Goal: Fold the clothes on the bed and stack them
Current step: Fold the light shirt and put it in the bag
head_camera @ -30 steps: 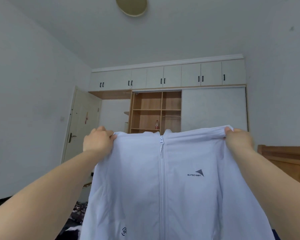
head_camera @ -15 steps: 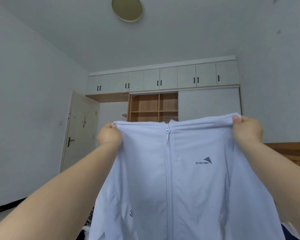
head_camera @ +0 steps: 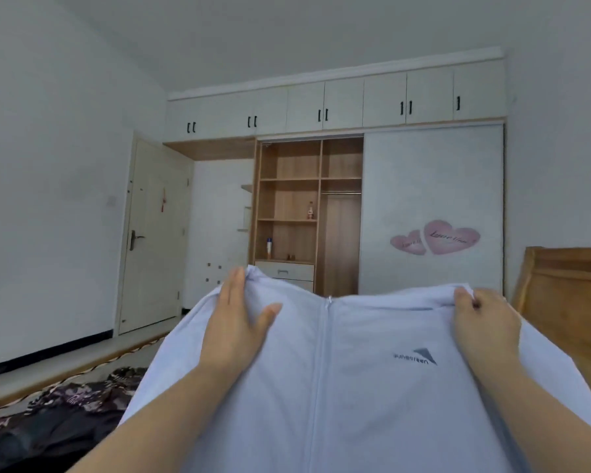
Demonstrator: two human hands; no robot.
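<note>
**Jacket's come down from eye level**

So compared to half a second ago, both hands have dropped and the white zip jacket (head_camera: 338,387) isn't held up in front of the wardrobe anymore. It now slopes away low, with its top edge down near the wardrobe drawers.

Left hand (head_camera: 234,322): fingers look pretty straight, lying along the jacket's left shoulder, thumb sticking out to the side over the fabric. The fingertips reach a bunched bit of cloth at the top corner, but I honestly can't tell if it's pinching that or just resting on it.

Right hand (head_camera: 485,322): fingers are curled over the top edge at the right shoulder, gripping the fabric.

The zip runs straight down between the two hands, and the little grey logo (head_camera: 415,357) sits just inside the right wrist. The jacket fills most of the space between and below both arms.

Off past the left forearm there's a dark floral garment (head_camera: 58,418) lying crumpled on the bed. Beyond the right hand, a wooden headboard (head_camera: 567,302). Straight ahead past the hands, the open wardrobe (head_camera: 307,213) with heart stickers (head_camera: 437,238) on the sliding door.
</note>
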